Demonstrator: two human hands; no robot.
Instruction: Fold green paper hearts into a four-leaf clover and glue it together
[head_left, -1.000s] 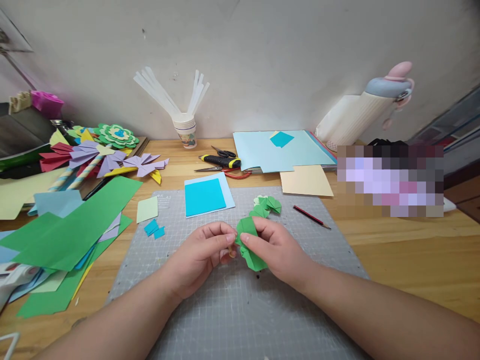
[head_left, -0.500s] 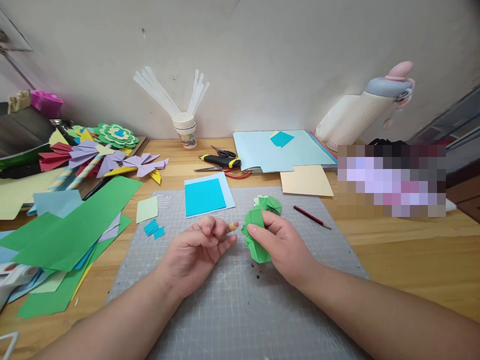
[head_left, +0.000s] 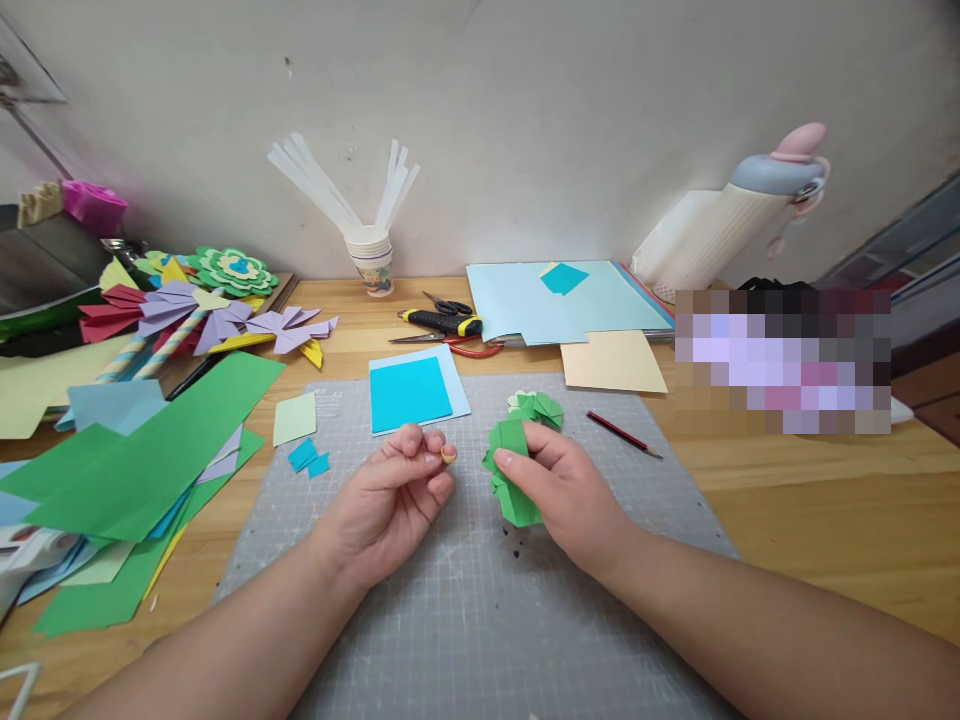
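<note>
My right hand point(head_left: 574, 490) grips a folded green paper piece point(head_left: 517, 505) over the middle of the grey cutting mat point(head_left: 465, 640). Thumb on top, its fingers partly hidden behind the paper. To the left, apart from that piece, my left hand point(head_left: 394, 500) is curled with the thumb pressed toward the fingers. A small yellow band point(head_left: 448, 454) sits round one of its fingertips. Whether anything lies in that pinch is hidden. Just behind the held piece are more folded green paper pieces point(head_left: 541, 408). Blue squares point(head_left: 411, 392) of paper lie beyond my left hand.
Green paper sheets point(head_left: 161, 450) and paper flowers point(head_left: 232, 270) crowd the left side. Toward the wall are a cup of straws point(head_left: 373, 268), a black-and-yellow tool point(head_left: 442, 322) and light-blue sheets point(head_left: 517, 300). A pencil point(head_left: 622, 434) and a bottle point(head_left: 727, 225) are on the right.
My left hand's fingers have curled in, bringing the yellow-banded fingertip left to the thumb. My right hand and the green paper have stayed in place.
</note>
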